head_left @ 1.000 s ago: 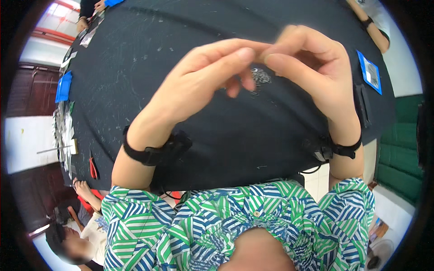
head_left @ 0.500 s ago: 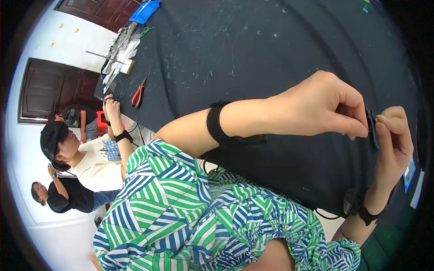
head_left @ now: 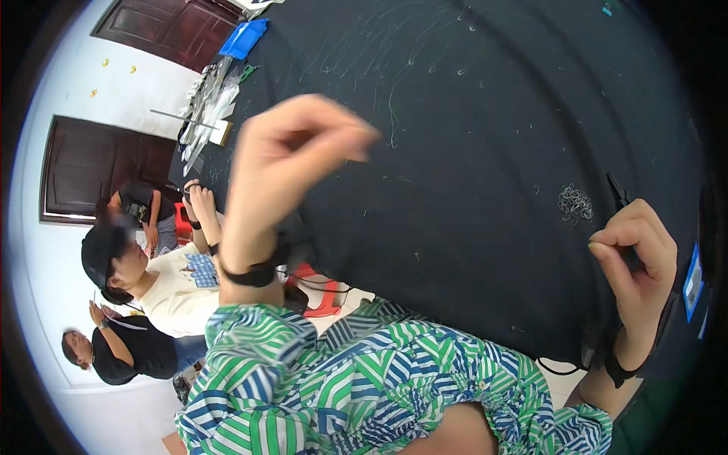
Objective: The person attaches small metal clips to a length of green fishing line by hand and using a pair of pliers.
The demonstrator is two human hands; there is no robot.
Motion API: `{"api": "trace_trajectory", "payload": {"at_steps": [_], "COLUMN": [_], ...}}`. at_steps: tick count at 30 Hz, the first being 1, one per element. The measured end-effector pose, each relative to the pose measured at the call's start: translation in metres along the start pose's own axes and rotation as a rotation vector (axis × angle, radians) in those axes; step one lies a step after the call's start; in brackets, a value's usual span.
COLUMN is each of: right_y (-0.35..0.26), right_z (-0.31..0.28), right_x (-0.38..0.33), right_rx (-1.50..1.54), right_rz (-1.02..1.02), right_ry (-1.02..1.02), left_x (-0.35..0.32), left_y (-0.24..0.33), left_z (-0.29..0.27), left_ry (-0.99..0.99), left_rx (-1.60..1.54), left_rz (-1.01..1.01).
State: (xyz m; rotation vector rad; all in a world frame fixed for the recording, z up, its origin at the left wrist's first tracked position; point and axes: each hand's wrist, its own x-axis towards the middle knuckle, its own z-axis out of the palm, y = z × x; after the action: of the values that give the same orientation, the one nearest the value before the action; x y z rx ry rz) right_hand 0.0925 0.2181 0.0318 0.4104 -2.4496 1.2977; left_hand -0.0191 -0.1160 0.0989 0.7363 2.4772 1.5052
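Observation:
My left hand point(head_left: 296, 155), blurred by motion, is raised over the left part of the black cloth point(head_left: 455, 250). Its thumb and fingers are pinched together; anything between them is too small to make out. My right hand point(head_left: 641, 258) is at the right, with thumb and index fingertips pressed together. Whatever they hold cannot be made out. Just beyond those fingertips lies a small pile of tiny bent metal pieces point(head_left: 575, 205), hook-like in shape. A slim dark tool point(head_left: 617, 189) rests beside the pile, partly hidden behind my right hand.
Fine clear strands point(head_left: 393, 114) with small ends are spread over the cloth. A blue tray point(head_left: 245, 38), plastic packets point(head_left: 208, 114) and green-handled scissors point(head_left: 247, 72) lie at the far left. A person in a black cap point(head_left: 174, 280) sits at the left. A blue-edged packet point(head_left: 693, 283) is at the right edge.
My left hand has swung from beside my right hand far to the left. The small metal pile and the dark tool are now uncovered. My right hand has moved slightly down and left.

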Motion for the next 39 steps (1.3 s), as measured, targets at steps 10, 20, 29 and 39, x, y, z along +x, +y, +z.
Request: {"api": "trace_trajectory", "payload": {"at_steps": [10,20,29,39], "right_y": [0.010,0.055,0.091,0.139], "right_z": [0.001,-0.008,-0.047,-0.077], "right_x": [-0.004,-0.005,-0.012,-0.039], "right_rx": [-0.035,-0.030,-0.194,-0.390], "right_rz": [0.070,0.278,0.450,0.517], "right_ry": [-0.063,0.023,0.139,0.254], "left_x": [0.006,0.046,0.056,0.079], "left_y": [-0.142,-0.285,-0.242,-0.050], "left_z": [-0.210,-0.280,-0.278,-0.055], "left_ry": [0.524,0.707,0.691,0.238], "left_rx": [0.289,0.252,0.554,0.437], "left_rz": [-0.501,-0.776,-0.551,0.113]}}
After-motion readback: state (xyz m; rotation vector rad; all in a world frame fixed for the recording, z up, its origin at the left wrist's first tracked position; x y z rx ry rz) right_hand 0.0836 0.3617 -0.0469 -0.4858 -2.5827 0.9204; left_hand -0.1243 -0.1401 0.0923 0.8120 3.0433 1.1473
